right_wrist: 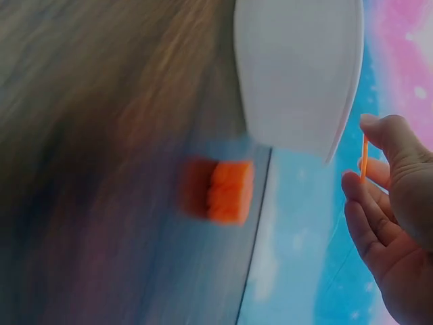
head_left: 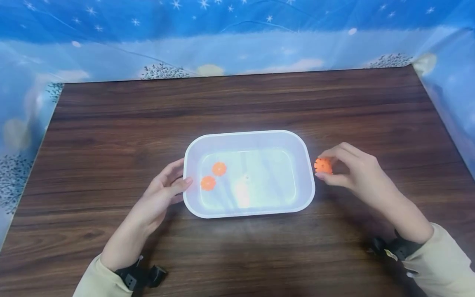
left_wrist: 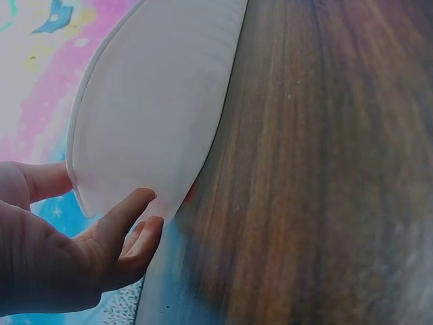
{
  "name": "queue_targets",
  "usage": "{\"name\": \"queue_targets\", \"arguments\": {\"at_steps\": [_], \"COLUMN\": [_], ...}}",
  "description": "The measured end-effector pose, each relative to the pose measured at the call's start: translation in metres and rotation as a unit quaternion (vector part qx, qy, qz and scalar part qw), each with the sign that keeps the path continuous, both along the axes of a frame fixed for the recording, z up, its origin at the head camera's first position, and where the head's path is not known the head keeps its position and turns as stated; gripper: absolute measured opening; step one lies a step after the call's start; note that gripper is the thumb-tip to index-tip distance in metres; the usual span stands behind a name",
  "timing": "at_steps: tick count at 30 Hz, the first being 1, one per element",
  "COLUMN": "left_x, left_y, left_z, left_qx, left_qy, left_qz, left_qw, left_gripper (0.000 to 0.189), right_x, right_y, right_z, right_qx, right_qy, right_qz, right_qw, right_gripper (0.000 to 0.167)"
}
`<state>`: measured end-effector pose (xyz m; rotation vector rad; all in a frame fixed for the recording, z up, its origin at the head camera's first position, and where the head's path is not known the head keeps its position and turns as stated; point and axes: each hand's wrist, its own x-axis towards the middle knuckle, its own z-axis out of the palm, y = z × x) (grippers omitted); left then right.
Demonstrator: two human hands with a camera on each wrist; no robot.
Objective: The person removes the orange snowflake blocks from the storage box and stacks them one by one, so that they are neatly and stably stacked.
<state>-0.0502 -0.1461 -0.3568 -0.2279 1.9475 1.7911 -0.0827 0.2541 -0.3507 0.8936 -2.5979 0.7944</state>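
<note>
A white plastic tub stands on the table. My left hand grips its left end, thumb over the rim and fingers along the outer wall. Two orange notched discs lie flat inside, toward the left. Just beyond the tub's right end, my right hand pinches a thin orange disc on edge between thumb and fingertips. In the right wrist view, a short stack of orange discs sits on the table below that hand. From the head view, the fingers and pinched disc overlap the stack.
The dark wood-grain table extends around the tub. A blue cloth with snowflakes and trees hangs behind and at both sides. Each wrist wears a black camera strap over a cream sleeve.
</note>
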Motion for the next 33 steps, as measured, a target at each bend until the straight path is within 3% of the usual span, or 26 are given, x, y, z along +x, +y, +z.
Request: {"name": "queue_targets", "arguments": {"at_steps": [6, 11, 19, 33], "left_x": [0.003, 0.003, 0.003, 0.001], "left_y": [-0.001, -0.002, -0.002, -0.002], "left_z": [0.002, 0.002, 0.001, -0.001], "left_qx": [0.000, 0.000, 0.009, 0.014], "left_qy": [-0.002, -0.002, -0.010, -0.006], "left_qz": [0.001, 0.006, 0.006, -0.001], "left_qw": [1.0000, 1.0000, 0.9999, 0.9999], "left_gripper": [0.064, 0.064, 0.063, 0.064], "right_x": [0.002, 0.005, 0.006, 0.002], "right_y": [0.013, 0.018, 0.020, 0.023], "right_z": [-0.008, -0.012, -0.018, -0.026], "right_qx": [0.027, 0.046, 0.089, 0.116], "right_qy": [0.007, -0.007, -0.035, -0.048], "right_qz": [-0.019, -0.026, -0.042, -0.045], "right_qw": [0.9994, 0.9986, 0.9946, 0.9911], "right_gripper": [0.056, 0.037, 0.050, 0.045]}}
